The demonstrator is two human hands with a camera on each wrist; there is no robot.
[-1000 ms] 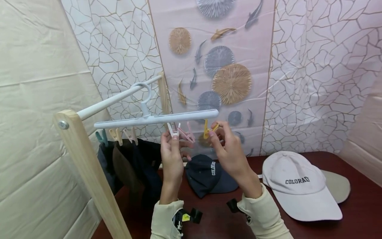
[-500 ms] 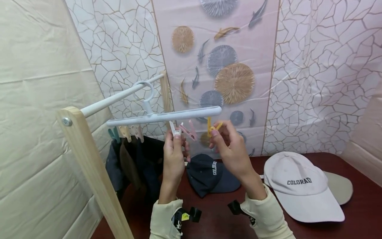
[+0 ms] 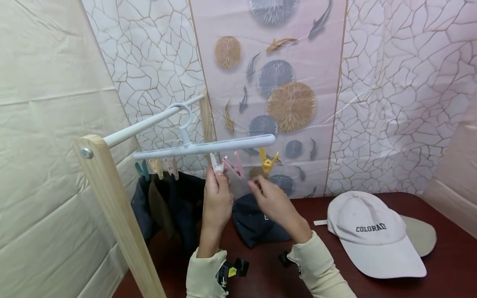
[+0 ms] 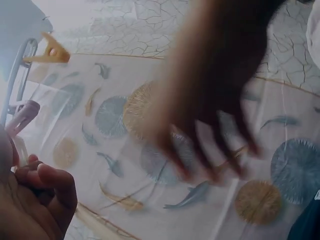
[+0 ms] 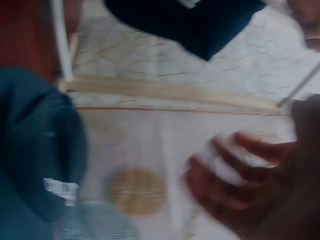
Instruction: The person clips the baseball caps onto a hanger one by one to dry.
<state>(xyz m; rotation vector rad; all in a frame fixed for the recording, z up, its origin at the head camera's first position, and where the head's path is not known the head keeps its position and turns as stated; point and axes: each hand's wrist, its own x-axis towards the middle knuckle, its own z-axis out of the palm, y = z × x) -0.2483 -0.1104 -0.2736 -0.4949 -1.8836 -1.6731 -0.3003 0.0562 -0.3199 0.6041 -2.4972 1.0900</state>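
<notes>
A white hanger (image 3: 231, 144) with clothespins along it hangs from a rail. My left hand (image 3: 218, 198) pinches the white clothespin (image 3: 218, 165) under the hanger's bar. Beside that, a pink clothespin (image 3: 235, 165) hangs tilted. Near the bar's right end is a yellow clothespin (image 3: 267, 162), apart from both hands. My right hand (image 3: 273, 203) is below the pink and yellow clothespins, holding nothing, its fingers loose. In the left wrist view the right hand (image 4: 210, 110) is blurred, fingers spread. The right hand partly covers a dark navy cap (image 3: 247, 219) on the table.
Teal, cream and pale pink clothespins (image 3: 171, 167) on the hanger's left side hold dark caps or cloths (image 3: 186, 207). A wooden rack post (image 3: 115, 215) stands at left. On the red-brown table (image 3: 268, 269), a white cap (image 3: 367, 231) overlaps a beige one (image 3: 419, 236) at right.
My right hand has let go of the yellow clothespin and moved down and left, in front of the navy cap. The left hand keeps its pinch on the white clothespin.
</notes>
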